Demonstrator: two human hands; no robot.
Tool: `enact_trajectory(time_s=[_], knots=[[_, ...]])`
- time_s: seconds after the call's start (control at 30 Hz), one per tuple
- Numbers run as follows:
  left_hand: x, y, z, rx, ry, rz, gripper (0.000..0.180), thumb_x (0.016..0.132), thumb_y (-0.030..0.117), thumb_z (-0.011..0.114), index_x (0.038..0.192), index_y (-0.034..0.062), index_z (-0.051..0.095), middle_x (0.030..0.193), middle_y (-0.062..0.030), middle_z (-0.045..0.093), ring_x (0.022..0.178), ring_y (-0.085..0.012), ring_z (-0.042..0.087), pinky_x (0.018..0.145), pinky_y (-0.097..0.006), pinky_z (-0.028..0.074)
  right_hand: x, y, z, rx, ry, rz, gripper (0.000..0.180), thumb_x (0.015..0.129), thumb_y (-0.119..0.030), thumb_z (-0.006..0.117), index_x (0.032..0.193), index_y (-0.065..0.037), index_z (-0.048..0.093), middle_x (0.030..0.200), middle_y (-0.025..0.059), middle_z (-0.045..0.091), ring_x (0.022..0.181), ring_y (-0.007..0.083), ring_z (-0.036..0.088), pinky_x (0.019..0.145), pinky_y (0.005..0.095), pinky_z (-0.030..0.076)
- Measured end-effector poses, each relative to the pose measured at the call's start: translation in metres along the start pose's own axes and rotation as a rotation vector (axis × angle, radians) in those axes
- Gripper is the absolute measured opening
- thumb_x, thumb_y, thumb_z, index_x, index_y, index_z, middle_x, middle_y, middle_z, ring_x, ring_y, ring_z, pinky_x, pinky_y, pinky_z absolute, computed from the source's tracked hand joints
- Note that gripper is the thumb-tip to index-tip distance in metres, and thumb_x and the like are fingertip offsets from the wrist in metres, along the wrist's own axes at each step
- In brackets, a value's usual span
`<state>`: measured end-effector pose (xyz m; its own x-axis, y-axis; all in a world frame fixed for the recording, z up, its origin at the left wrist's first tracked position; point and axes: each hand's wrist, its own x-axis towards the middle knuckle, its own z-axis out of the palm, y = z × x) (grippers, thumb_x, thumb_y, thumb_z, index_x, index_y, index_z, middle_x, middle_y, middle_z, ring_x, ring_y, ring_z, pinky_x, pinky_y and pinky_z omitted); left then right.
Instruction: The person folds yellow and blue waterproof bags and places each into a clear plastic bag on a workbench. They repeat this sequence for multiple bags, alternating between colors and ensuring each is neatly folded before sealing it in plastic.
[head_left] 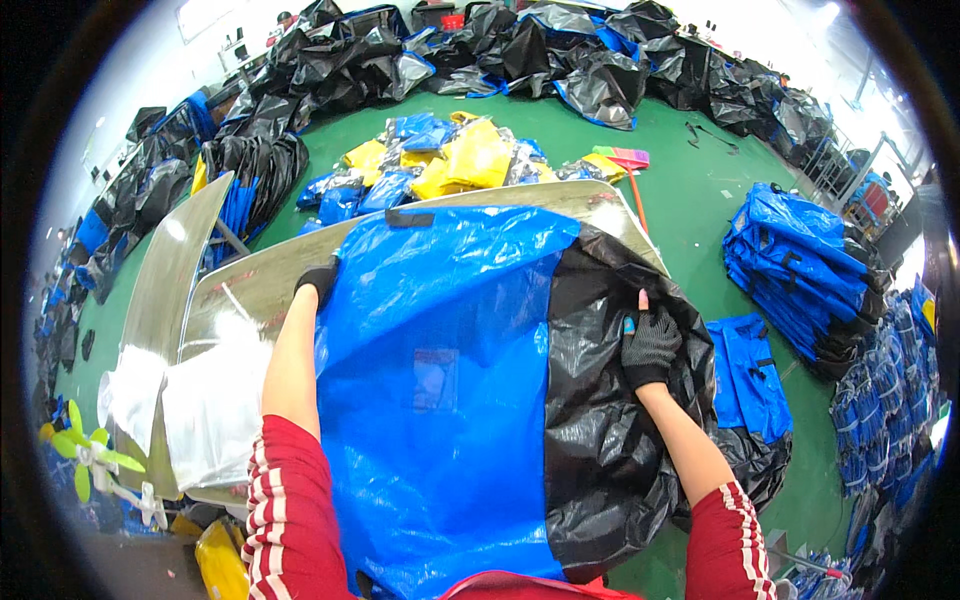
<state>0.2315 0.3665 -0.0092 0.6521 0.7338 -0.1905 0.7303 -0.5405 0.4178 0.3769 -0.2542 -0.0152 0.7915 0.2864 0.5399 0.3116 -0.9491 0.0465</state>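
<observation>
A large blue and black plastic sheet (440,330), apparently a bag or cover laid flat, spreads across the table in front of me. A small clear pocket (436,379) shows on its blue part. My left hand (318,282), in a dark glove, is closed at the sheet's upper left edge, its fingertips partly hidden. My right hand (652,345), in a grey-black knit glove, rests on the wrinkled black part with most fingers curled into the material. One bare fingertip points away from me, beside a small blue patch.
The table (255,290) carries clear plastic (215,410) at left. Beyond it lie yellow and blue packs (440,155) and a broom (635,180). Folded blue sheets (795,265) are stacked at right. Black heaps (350,70) line the far side. A small green fan (90,455) stands lower left.
</observation>
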Motion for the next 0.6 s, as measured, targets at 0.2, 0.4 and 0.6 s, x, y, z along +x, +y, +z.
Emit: enact_trajectory(time_s=[0.2, 0.4, 0.6], knots=[[0.022, -0.004, 0.011, -0.473, -0.503, -0.035, 0.064, 0.097, 0.054, 0.044, 0.131, 0.002, 0.055, 0.122, -0.0175, 0.063, 0.109, -0.0236, 0.061, 0.097, -0.034, 0.046, 0.003, 0.0, -0.01, -0.004, -0.14, -0.041, 0.048, 0.092, -0.028, 0.052, 0.138, -0.014, 0.049, 0.123, 0.0186, 0.055, 0.112, 0.0365, 0.051, 0.095, 0.0495, 0.038], [-0.026, 0.036, -0.01, -0.878, -0.515, 0.206, 0.04, 0.099, 0.027, 0.05, 0.131, 0.0031, 0.055, 0.119, -0.0146, 0.065, 0.104, -0.0192, 0.061, 0.093, -0.029, 0.048, 0.017, -0.012, -0.032, 0.358, 0.012, -0.255, 0.023, 0.089, -0.016, 0.052, 0.107, -0.009, 0.065, 0.101, 0.0151, 0.062, 0.097, 0.0353, 0.057, 0.086, 0.0448, 0.044], [-0.06, 0.016, -0.091, -0.621, 0.185, 0.437, 0.063, 0.09, 0.047, 0.062, 0.127, -0.0038, 0.055, 0.116, -0.0225, 0.063, 0.105, -0.0293, 0.062, 0.092, -0.04, 0.048, 0.044, 0.023, -0.003, 0.441, -0.358, -0.245, 0.03, 0.094, -0.022, 0.046, 0.116, -0.01, 0.063, 0.114, 0.0186, 0.063, 0.106, 0.0371, 0.058, 0.09, 0.0462, 0.046]])
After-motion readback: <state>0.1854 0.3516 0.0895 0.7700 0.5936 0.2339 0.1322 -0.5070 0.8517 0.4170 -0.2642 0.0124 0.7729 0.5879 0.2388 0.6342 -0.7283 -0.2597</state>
